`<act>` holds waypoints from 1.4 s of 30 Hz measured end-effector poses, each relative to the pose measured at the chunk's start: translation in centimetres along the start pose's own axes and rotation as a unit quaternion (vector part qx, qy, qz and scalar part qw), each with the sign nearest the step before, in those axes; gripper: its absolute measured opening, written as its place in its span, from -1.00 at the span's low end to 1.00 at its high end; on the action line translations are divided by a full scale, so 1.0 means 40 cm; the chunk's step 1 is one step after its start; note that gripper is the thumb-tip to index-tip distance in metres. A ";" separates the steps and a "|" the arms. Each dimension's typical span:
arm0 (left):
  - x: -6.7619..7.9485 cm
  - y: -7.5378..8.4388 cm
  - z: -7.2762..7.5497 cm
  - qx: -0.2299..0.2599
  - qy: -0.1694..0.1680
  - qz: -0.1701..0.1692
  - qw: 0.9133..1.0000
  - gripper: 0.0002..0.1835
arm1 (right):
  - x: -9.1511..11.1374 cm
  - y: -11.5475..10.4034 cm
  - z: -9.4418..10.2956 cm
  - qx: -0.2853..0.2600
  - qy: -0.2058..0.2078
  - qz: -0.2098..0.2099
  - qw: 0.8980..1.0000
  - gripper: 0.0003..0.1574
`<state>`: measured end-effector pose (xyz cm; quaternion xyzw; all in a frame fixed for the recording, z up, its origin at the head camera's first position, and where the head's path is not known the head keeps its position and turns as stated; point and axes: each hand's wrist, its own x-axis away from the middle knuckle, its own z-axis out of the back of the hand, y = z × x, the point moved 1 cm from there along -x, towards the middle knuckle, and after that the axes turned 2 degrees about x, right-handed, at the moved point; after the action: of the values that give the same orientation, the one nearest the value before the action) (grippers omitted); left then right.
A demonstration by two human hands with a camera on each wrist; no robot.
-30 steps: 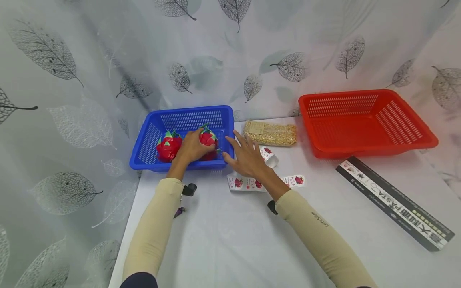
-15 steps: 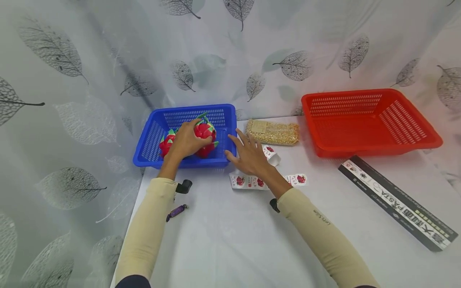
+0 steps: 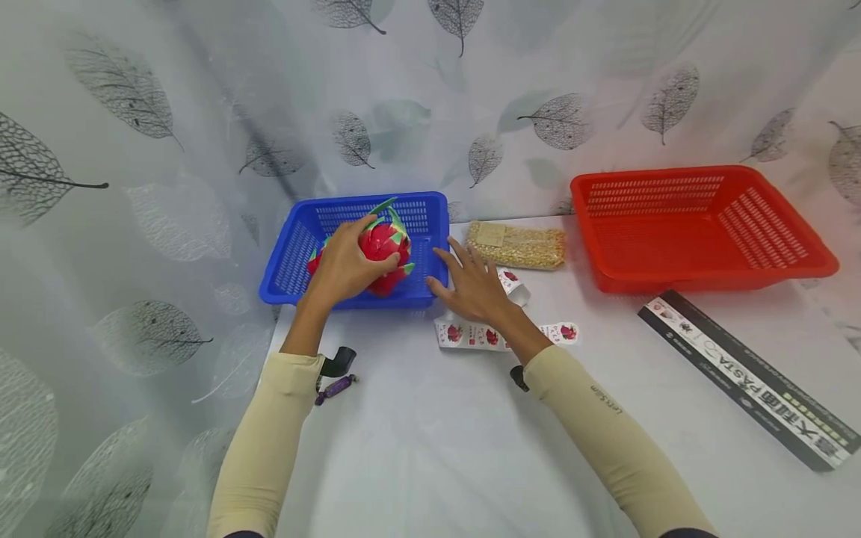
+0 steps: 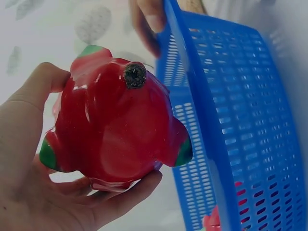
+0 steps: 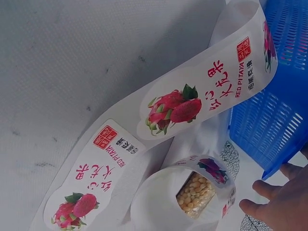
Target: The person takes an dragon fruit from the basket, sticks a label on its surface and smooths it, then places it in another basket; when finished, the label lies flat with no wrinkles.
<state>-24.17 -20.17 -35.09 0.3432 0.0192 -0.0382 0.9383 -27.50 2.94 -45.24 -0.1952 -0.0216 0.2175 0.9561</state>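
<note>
My left hand [image 3: 346,261] grips a shiny red model dragon fruit [image 3: 385,240] with green-tipped scales, above the floor of the blue basket [image 3: 350,199]. The left wrist view shows thumb and fingers spread round this dragon fruit [image 4: 115,130], with its dark round stem spot facing the camera. Another red dragon fruit [image 3: 314,260] lies in the basket, mostly hidden behind that hand. Red shows below the held fruit too; I cannot tell whether it is a separate one. My right hand [image 3: 479,290] rests with spread fingers at the basket's right rim.
A strip of dragon fruit labels [image 3: 471,335] lies curled under the right forearm. Behind it is a bag of corn kernels [image 3: 518,246]. A red basket [image 3: 673,280] stands at right, with a long black pasta box [image 3: 747,377] before it. A purple-wrapped candy [image 3: 336,387] lies near the left wrist.
The left hand's hold on the dragon fruit has shifted, and the fruit has risen and tilted a little. My right hand stays at the basket's right side. The view has shifted slightly.
</note>
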 end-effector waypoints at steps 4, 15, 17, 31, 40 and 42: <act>0.043 0.010 0.010 0.020 0.010 -0.011 1.000 -0.09 | 0.000 0.000 -0.002 -0.009 0.001 0.000 1.000 -0.04; 0.138 0.036 -0.008 0.053 0.001 -0.019 0.998 -0.07 | -0.004 0.006 -0.001 -0.015 -0.011 -0.004 1.000 -0.02; 0.151 0.040 -0.017 0.055 -0.002 -0.020 0.998 -0.07 | -0.005 0.009 0.001 -0.012 -0.010 -0.005 1.000 -0.03; 0.242 0.067 -0.103 0.056 -0.048 -0.011 0.997 -0.06 | 0.029 0.058 0.049 -0.065 0.016 0.004 0.998 -0.10; 0.278 0.104 -0.178 0.052 -0.071 -0.033 0.996 -0.05 | 0.076 0.109 0.092 -0.074 0.043 0.000 0.996 -0.10; 0.283 0.105 -0.195 0.050 -0.076 -0.036 0.995 -0.05 | 0.087 0.120 0.096 -0.072 0.048 0.000 0.996 -0.11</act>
<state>-12.60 -12.58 -39.06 0.3852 -0.0421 -0.0989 0.9166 -26.80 9.81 -43.69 -0.2735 0.0090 0.2054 0.9397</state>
